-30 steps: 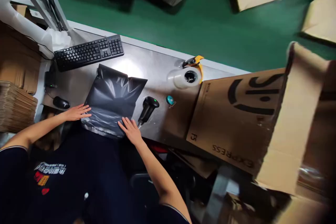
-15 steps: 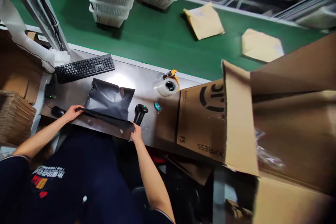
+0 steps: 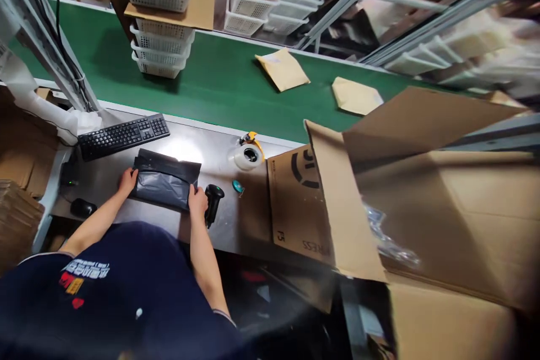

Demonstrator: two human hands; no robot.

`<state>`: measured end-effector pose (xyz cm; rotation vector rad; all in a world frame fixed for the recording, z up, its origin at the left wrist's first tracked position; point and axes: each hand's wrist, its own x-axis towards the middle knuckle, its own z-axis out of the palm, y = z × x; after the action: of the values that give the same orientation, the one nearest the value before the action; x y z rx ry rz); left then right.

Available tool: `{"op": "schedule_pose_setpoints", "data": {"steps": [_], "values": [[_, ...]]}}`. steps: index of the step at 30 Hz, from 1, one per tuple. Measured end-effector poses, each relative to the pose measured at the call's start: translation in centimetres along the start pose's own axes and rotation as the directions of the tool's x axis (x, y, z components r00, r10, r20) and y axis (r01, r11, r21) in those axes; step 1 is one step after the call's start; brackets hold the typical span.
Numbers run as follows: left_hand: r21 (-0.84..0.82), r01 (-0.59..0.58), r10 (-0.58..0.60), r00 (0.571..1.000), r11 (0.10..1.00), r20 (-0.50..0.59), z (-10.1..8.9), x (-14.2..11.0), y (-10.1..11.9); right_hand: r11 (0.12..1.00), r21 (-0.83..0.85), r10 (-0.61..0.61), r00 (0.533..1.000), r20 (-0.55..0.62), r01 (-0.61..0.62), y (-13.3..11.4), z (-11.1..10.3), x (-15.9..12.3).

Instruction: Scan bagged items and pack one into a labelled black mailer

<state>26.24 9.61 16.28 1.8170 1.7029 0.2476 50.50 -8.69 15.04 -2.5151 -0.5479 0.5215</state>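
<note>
A black plastic mailing bag (image 3: 162, 187) lies on the metal table with its near part folded over toward the far side. My left hand (image 3: 128, 181) is closed on the bag's left edge. At its right edge my right hand (image 3: 197, 201) pinches the plastic, fingers curled. Just right of that hand stands a black barcode scanner (image 3: 214, 202) with a small green light. A small teal object (image 3: 238, 186) lies beyond the scanner. Farther back is a tape dispenser (image 3: 248, 154) with a clear roll and a yellow part.
A black keyboard (image 3: 124, 136) and a mouse (image 3: 82, 208) are at the left. A large open cardboard box (image 3: 295, 202) blocks the right side. Behind runs a green conveyor belt (image 3: 219, 84) with tan padded envelopes (image 3: 283, 69) and stacked white baskets (image 3: 160, 48).
Both hands have carried the bag's near edge away from my body, folding it over the rest. The view has shifted, showing more of the shelves behind.
</note>
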Motion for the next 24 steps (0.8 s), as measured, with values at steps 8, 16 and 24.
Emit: {"op": "schedule_pose_setpoints", "data": {"steps": [8,16,24], "values": [[0.246,-0.598,0.565,0.801,0.763,0.196,3.3,-4.0,3.4,0.798,-0.093,-0.576,0.8,0.169,0.595,-4.5,3.8,-3.9],[0.302,-0.464,0.401,0.882,0.833,0.248,2.9,-1.2,2.1,0.927,-0.127,-0.334,0.93,0.156,0.354,-1.7,5.0,-1.5],[0.21,-0.385,0.323,0.905,0.899,0.277,4.0,-3.1,3.2,0.903,0.082,-0.424,0.906,0.009,0.421,-0.3,3.0,-0.3]]}}
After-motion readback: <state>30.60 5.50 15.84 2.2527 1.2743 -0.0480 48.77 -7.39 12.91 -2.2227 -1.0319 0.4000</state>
